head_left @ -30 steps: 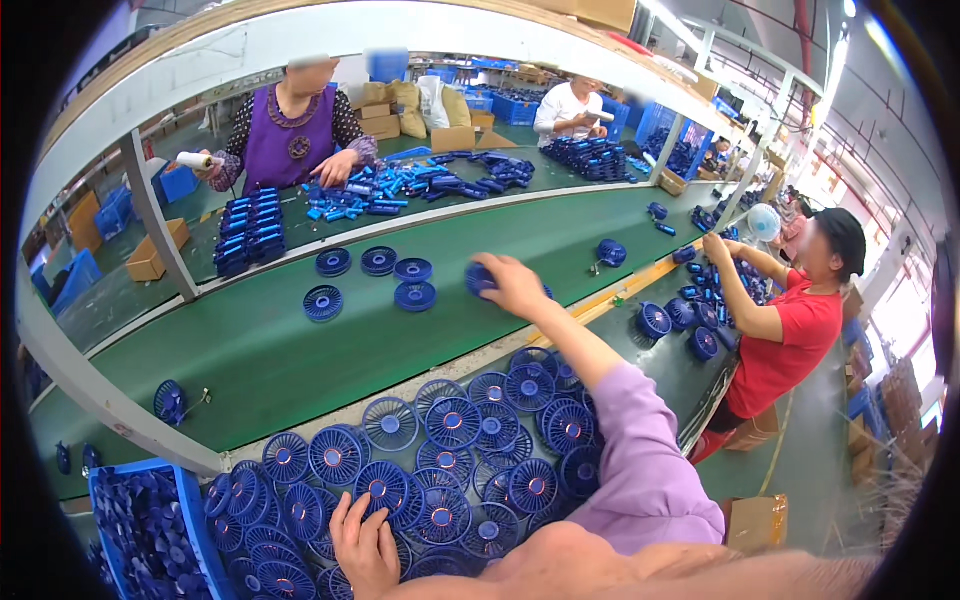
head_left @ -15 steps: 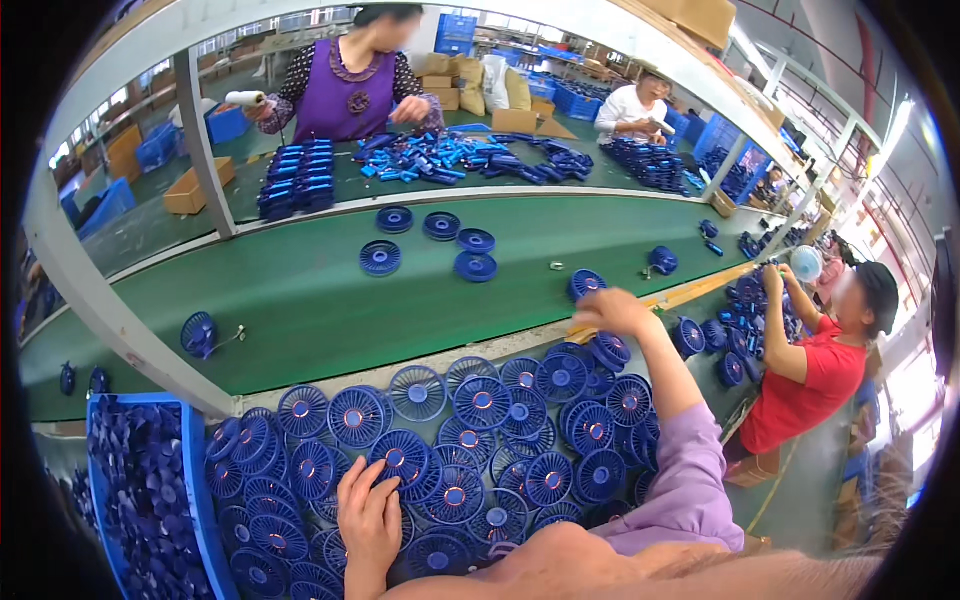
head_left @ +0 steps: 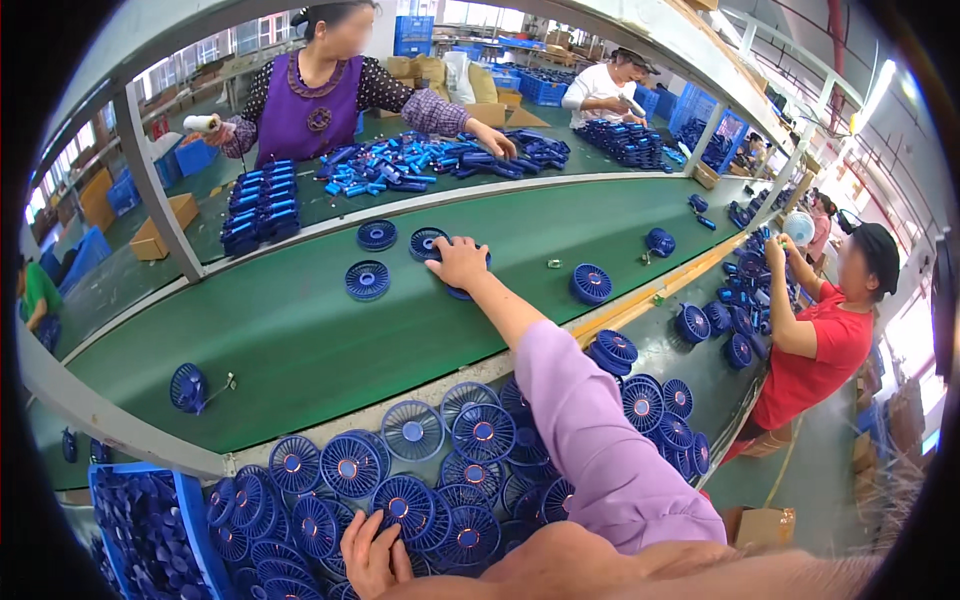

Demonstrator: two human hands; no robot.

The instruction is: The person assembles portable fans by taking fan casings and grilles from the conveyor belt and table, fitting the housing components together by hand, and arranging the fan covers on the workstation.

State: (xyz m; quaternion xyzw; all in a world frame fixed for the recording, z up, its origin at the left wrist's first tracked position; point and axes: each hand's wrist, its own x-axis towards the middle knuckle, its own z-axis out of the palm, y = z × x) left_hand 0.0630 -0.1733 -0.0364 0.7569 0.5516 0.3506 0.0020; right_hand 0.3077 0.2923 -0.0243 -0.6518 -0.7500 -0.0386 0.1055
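Note:
My right hand (head_left: 462, 264) reaches over the green conveyor belt (head_left: 300, 340), its fingers bent down over blue round fan grilles (head_left: 426, 243). It seems to grip one by the rim, though the palm hides most of it. Two more round grilles (head_left: 368, 281) lie to its left on the belt. At the bottom, my left hand (head_left: 374, 555) has its fingers apart and holds nothing. Its fingertips lie beside a grille with a copper-coloured centre (head_left: 404, 506), part of a large heap of similar grilles (head_left: 484, 432) in front of me.
A blue crate (head_left: 188, 520) of dark blue fan blades stands at the lower left. Metal posts (head_left: 160, 190) rise beside the belt. Across it, a person in a purple apron (head_left: 310, 110) touches a heap of blue handles (head_left: 400, 165). Another in red (head_left: 810, 330) works at the right.
My right hand has moved left and away from me, from a grille near the belt's edge to the grilles farther out. The view has shifted. The person in purple now reaches into the handles.

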